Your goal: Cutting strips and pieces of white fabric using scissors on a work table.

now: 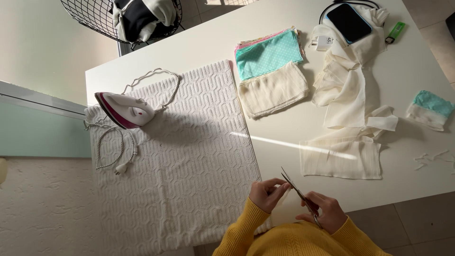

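Observation:
My right hand (323, 211) grips a pair of scissors (296, 190) by the handles, with the blades pointing up and to the left. My left hand (266, 192) pinches a small pale piece of fabric (284, 208) at the table's near edge, right beside the blade tips. Both sleeves are mustard yellow. Most of the held fabric is hidden behind my hands.
A white textured mat (189, 151) covers the left of the white table (284, 114), with an iron (124, 110) and its cord on it. Folded teal and cream cloths (270, 71), loose cream fabric (348, 123), a phone (348, 21), charger, green lighter and small folded piece (430, 110) lie further off. A wire basket (123, 16) stands behind.

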